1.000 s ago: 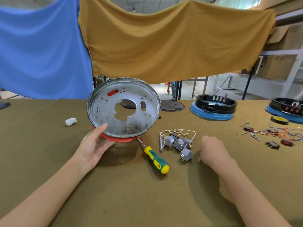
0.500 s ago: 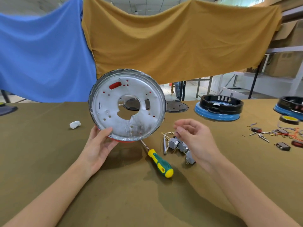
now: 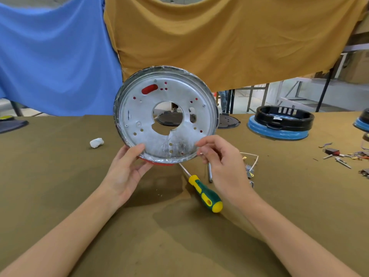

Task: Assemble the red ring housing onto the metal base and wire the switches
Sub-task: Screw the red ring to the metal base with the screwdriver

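- Olive-brown table [image 3: 60, 186] under hanging blue and mustard cloths.
- Metal base [image 3: 165, 114] stands on edge, face toward us, red ring housing [image 3: 157, 162] peeking out at its 6 o'clock.
- Left hand [image 3: 124, 172] grips the rim at 7 o'clock.
- Right hand [image 3: 223, 162] pinches it at 4 o'clock.
- Switches [image 3: 249, 170] lie just right of that hand.

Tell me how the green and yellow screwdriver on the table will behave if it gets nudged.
The screwdriver lies flat on the cloth-covered table; its rounded handle would probably roll a little, though the cloth should damp that. It looks rigid, so it should move as one piece. The thin shaft likely pivots around the heavier handle.
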The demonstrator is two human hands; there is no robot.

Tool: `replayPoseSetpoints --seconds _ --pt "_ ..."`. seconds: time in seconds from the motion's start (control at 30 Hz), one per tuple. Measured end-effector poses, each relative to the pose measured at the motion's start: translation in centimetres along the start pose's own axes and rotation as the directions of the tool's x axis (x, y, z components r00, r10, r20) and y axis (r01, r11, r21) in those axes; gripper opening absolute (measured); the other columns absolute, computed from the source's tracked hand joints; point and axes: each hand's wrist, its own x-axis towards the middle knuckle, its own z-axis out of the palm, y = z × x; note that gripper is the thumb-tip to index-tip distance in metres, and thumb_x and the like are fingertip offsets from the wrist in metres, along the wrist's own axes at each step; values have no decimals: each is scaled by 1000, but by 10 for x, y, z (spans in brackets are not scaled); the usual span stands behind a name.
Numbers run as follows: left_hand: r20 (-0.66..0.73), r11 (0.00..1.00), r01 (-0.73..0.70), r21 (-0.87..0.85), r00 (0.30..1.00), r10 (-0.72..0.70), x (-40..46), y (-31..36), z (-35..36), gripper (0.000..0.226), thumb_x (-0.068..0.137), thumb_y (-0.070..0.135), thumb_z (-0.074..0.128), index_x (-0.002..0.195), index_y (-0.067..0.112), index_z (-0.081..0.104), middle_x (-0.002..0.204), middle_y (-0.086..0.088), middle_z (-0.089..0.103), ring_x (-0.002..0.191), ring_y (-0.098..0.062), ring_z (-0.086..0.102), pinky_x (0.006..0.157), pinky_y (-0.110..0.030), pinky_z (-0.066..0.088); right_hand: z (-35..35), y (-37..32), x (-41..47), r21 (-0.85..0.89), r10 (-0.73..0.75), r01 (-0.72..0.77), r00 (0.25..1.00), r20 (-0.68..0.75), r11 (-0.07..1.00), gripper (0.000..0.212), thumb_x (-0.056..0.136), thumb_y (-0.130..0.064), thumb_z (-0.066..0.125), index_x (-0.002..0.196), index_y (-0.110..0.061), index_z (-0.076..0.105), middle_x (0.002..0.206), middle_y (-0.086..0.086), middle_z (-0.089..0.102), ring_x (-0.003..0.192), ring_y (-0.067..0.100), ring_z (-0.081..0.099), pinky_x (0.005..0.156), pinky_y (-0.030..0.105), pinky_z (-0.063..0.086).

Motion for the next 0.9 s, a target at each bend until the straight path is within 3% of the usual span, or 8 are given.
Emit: replayPoseSetpoints --seconds 0.13,0.33,0.53,0.6,0.7,0.8,0.9 --pt "13 999 -21 24 1000 21 -3 2 2 57 80 21 69 133 8 57 131 -7 66 113 -23 68 79 -29 59 0 0 0 128 25 -26 1000 12 991 22 95 1 57 93 -20 63 72 -4 66 64 13 61 64 23 52" --pt "30 995 -60 75 998 58 -4 2 2 53 82 20 70 133 12 58 128 -6 68 106 -23 71 81 -31 59 -5 2 0 159 54 -52 999 -7 986 14 86 6 70 92 -7 68 79 11 70 70 23 70 69 28 59" --pt "-14 995 -64 75 998 66 -4 2 2 54 79 22 72 130 9 58 127 -6 68 105 -23 71 79 -30 59 -19 -1 6 156 185 -169 979 -88 973 13 90 1 63 91 -10 69 82 12 72 70 16 68 67 24 58" --pt "-57 997 -72 42 996 74 -3 3 2 57 77 21 74 130 10 57 127 -5 68 102 -20 72 76 -28 59 -22 0 6 -34 162 -162 987 -6 986 12 90 -6 65 89 -16 71 79 7 71 70 15 65 66 26 56" --pt "-113 998 -68 -17 991 65 -2 6 3 64 78 19 75 137 7 51 131 -6 66 105 -21 71 76 -29 60 -14 -1 -3 -254 40 18 975 220 967 9 87 -12 69 85 -18 75 74 -5 69 68 2 59 65 17 47" --pt "-152 996 -72 -43 986 65 -1 6 1 58 86 15 71 139 7 49 133 -6 65 109 -21 70 79 -31 60 6 -2 -13 -455 -30 357 812 583 816 15 91 -28 66 101 -21 76 91 -7 68 90 7 51 81 19 42" --pt "-146 996 -74 -44 987 67 -1 6 2 61 84 17 72 139 7 49 133 -6 65 110 -20 69 79 -30 60 29 -1 -11 -554 66 555 667 742 620 22 99 -21 56 114 -16 71 109 3 62 104 22 51 91 32 42"
